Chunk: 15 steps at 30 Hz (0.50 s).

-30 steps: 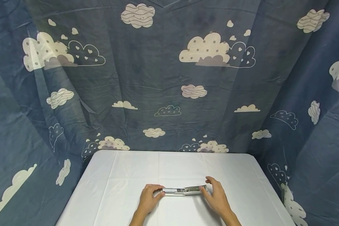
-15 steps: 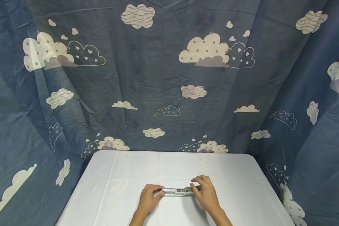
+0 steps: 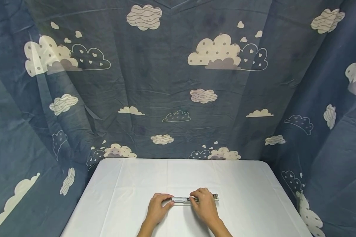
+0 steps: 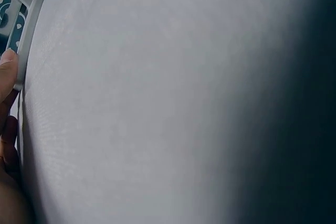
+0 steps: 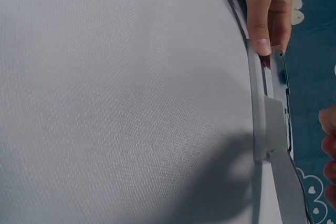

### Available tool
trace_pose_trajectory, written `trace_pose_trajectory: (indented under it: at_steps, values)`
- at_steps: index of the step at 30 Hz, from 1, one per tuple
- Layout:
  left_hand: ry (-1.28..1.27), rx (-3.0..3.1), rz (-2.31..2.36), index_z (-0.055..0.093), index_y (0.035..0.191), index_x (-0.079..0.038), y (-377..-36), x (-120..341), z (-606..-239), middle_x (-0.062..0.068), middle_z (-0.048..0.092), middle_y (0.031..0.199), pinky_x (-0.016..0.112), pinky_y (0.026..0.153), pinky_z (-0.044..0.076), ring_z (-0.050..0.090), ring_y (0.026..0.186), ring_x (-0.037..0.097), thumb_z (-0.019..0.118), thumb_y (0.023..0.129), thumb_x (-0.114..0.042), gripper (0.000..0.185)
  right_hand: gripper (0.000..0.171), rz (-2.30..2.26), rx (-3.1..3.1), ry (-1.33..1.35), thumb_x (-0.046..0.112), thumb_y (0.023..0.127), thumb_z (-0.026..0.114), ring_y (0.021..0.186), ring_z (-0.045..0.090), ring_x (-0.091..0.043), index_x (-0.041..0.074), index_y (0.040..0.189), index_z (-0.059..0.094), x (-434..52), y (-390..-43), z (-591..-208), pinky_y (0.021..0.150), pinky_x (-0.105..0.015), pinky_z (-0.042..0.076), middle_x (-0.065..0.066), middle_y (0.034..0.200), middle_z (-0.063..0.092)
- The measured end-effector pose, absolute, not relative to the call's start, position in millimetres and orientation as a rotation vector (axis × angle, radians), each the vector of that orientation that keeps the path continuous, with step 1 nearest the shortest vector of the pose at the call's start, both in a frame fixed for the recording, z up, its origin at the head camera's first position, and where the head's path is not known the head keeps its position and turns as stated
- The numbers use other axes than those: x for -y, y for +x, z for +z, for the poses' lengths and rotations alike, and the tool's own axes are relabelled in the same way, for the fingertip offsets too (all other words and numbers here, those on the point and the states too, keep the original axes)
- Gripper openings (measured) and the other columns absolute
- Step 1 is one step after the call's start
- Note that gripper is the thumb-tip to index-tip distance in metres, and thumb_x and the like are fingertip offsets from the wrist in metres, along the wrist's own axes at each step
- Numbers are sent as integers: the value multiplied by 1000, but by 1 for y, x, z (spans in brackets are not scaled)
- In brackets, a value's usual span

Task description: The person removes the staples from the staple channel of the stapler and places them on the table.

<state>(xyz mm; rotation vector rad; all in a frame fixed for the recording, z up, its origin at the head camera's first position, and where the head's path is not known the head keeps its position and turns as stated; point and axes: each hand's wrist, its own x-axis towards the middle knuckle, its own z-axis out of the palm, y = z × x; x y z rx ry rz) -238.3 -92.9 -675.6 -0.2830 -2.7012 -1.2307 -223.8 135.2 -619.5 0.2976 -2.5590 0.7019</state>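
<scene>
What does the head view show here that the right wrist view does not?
Only the head view shows both hands together, left hand holding one end of the long silver metal stapler, right hand over its middle, plus the blue cloud-print backdrop. Only the right wrist view shows the stapler's layered metal parts close up. Both show the white tablecloth.

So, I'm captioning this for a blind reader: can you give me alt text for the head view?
Two hands hold a long silvery stapler lying flat on a white-clothed table: the left hand grips its left end, the right hand covers its middle. Blue cloud-print fabric hangs behind.
</scene>
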Motion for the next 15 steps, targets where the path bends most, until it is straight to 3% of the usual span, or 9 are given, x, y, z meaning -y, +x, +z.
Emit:
trace_pose_trajectory:
  at_steps: [15]
  values:
    - [-320, 2662, -1204, 78, 107, -30, -236, 93, -670, -11, 77, 113, 49, 95, 49, 62, 106, 16, 82, 85, -33, 22, 7, 543, 2708, 275, 23, 81, 85, 77, 56, -8, 22, 80, 79, -122, -226, -633, 79, -37, 50, 11, 78, 70]
